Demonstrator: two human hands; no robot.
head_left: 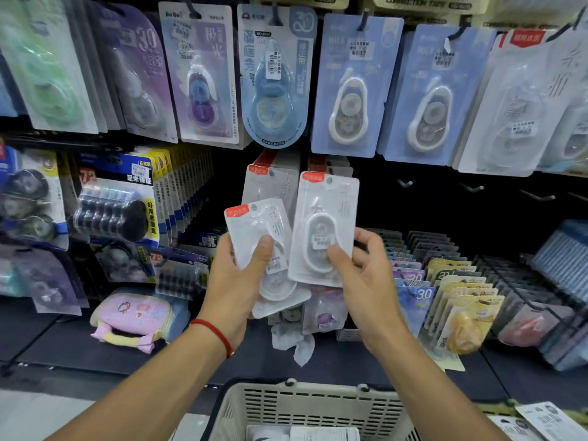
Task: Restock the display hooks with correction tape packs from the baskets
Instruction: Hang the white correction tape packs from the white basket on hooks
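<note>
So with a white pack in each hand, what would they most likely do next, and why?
Probably lift the right hand's white pack to one of the bare hooks just up and to its right. Its hang hole sits at the top edge, facing up, and the left hand holds more packs waiting.
</note>
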